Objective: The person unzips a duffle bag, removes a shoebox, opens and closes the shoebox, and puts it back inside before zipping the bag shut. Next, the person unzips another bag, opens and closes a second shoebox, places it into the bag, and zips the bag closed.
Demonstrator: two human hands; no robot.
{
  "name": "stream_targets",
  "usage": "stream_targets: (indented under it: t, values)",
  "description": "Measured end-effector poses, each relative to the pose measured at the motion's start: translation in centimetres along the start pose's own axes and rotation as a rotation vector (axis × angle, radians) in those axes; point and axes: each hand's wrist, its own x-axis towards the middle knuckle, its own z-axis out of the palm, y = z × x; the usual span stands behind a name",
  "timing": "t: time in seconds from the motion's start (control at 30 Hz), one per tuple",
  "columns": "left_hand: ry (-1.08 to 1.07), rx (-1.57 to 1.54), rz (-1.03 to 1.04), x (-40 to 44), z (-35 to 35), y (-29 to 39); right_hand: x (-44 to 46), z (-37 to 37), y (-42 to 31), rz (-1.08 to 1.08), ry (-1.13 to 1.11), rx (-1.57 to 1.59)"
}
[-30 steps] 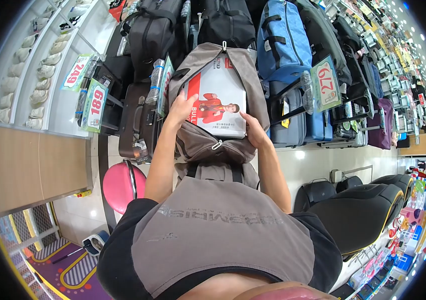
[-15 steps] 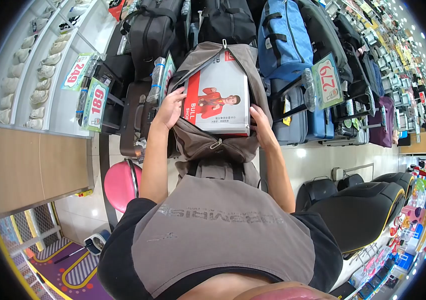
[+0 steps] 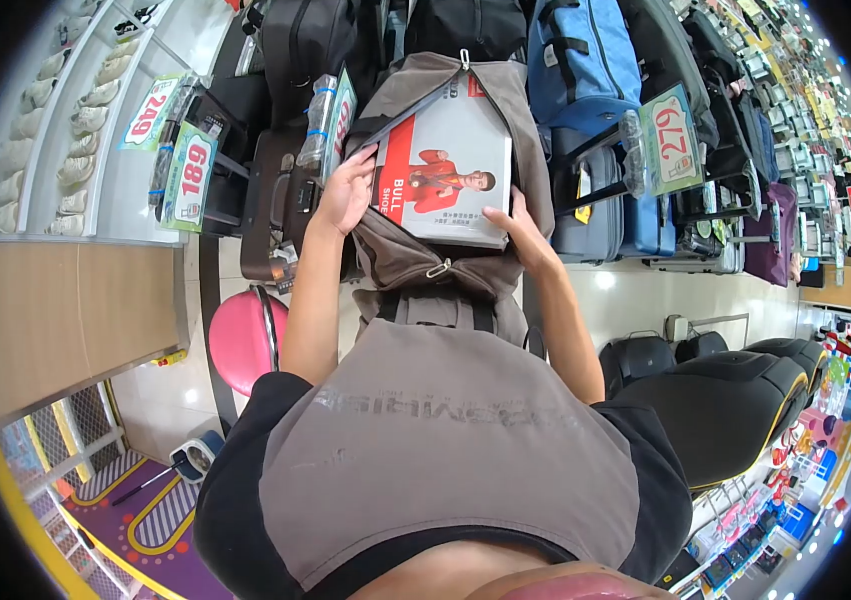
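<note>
A white and red shoe box (image 3: 446, 170) with a picture of a person in red lies inside a grey-brown bag (image 3: 411, 262), whose zipper is open around it. At the box's left side, my left hand (image 3: 349, 190) is at the bag's opening edge, its fingers curled over the fabric. My right hand (image 3: 523, 232) is at the lower right corner, thumb on the box top and the other fingers hidden by the bag's side.
Dark suitcases (image 3: 276, 190) and a blue bag (image 3: 586, 65) stand around the bag. Price signs (image 3: 671, 140) flank it. A pink stool (image 3: 243, 342) is at lower left, black chairs (image 3: 736, 415) at right, shoe shelves (image 3: 76, 120) at upper left.
The box and bag appear higher in the view. The box sits a little differently in the opening. My right thumb has come onto the box top, and my left hand has shifted along the bag's edge.
</note>
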Motion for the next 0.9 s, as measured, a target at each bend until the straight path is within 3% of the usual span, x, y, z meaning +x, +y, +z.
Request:
stream_targets:
  t: [0.1, 0.13, 0.23, 0.3, 0.37, 0.6, 0.7, 0.9]
  values:
    - [0.12, 0.092, 0.028, 0.6, 0.3, -0.9, 0.9, 0.1, 0.6, 0.042, 0.022, 0.098]
    - [0.154, 0.329, 0.083, 0.3, 1.1, -1.3, 1.6, -0.1, 1.3, 0.063, 0.035, 0.17]
    - [0.309, 1.523, 0.292, -3.6, 7.8, -0.3, 2.5, -1.0, 0.3, 0.077, 0.071, 0.381]
    - [0.271, 1.642, 0.349, -5.0, 8.9, -1.3, 2.5, -2.1, -0.7, 0.124, 0.033, 0.57]
    - [0.229, 1.509, 0.211, -6.1, 9.9, -0.9, 2.9, -3.4, -1.9, 0.121, -0.074, 0.786]
    - [0.086, 1.003, 0.473, -6.7, 8.2, -0.8, -3.7, -4.5, -6.0, 0.226, -0.02, 0.72]
    - [0.007, 0.483, 0.374, -6.2, 5.2, -2.2, -8.8, -4.9, -5.5, 0.177, -0.003, 0.744]
    - [0.209, 0.534, 0.274, -7.4, 5.8, -0.2, -18.0, -9.2, -3.6, 0.186, 0.091, 0.681]
